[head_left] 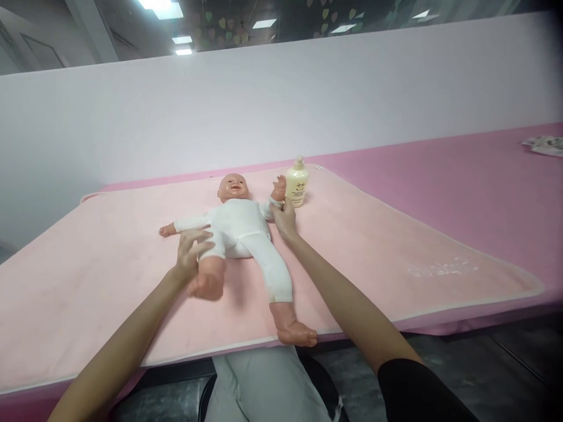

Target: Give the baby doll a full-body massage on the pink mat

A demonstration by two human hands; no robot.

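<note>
A baby doll (240, 225) in a white bodysuit lies on its back on a light pink towel (373, 240). My left hand (191, 252) rests with spread fingers against the doll's raised bent leg near its hip. My right hand (284, 217) pinches the sleeve at the doll's raised wrist. A pale yellow lotion bottle (297, 183) stands upright just behind that hand. The doll's other leg stretches to the towel's front edge, with its foot hanging over.
The towel covers a pink table (461, 170) that runs right along a white wall. Some printed paper (545, 145) lies at the far right. My lap (264, 387) and the dark floor show below the table's front edge.
</note>
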